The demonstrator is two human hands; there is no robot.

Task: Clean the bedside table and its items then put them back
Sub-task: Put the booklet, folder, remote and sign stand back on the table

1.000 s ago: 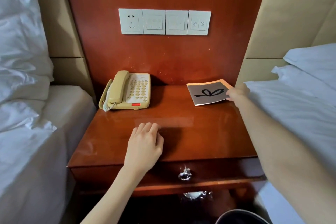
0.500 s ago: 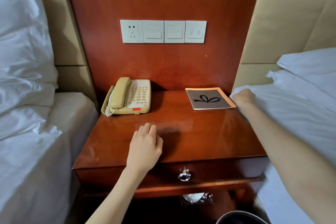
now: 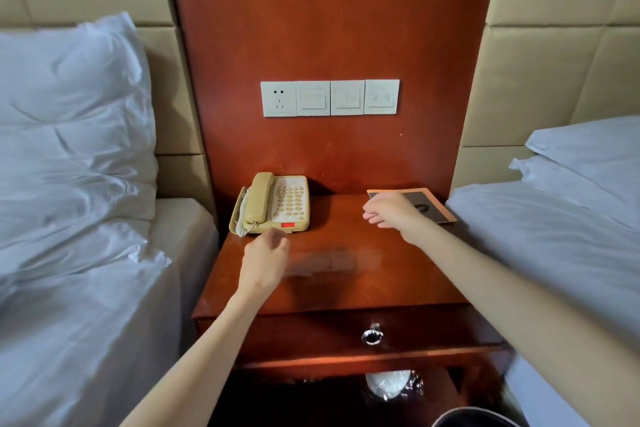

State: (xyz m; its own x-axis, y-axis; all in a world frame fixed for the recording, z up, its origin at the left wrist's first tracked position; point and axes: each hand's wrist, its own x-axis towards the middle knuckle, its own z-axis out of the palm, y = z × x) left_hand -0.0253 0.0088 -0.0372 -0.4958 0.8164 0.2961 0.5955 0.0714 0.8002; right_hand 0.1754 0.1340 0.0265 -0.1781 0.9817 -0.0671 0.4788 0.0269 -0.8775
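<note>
Beside the phone (image 3: 273, 204), both hands' grips hover empty.

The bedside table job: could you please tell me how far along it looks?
Looks nearly done: the phone and booklet sit at the back of the bedside table, whose top shines. Neither the left hand nor the right hand holds anything. No cloth is in view, so the cleaning itself cannot be confirmed.

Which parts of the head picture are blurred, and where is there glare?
Head view: the left hand is motion-blurred; the right hand is slightly soft; the glossy red-brown wooden bedside table carries a pale smeared reflection at its centre; the cream corded telephone is sharp.
</note>
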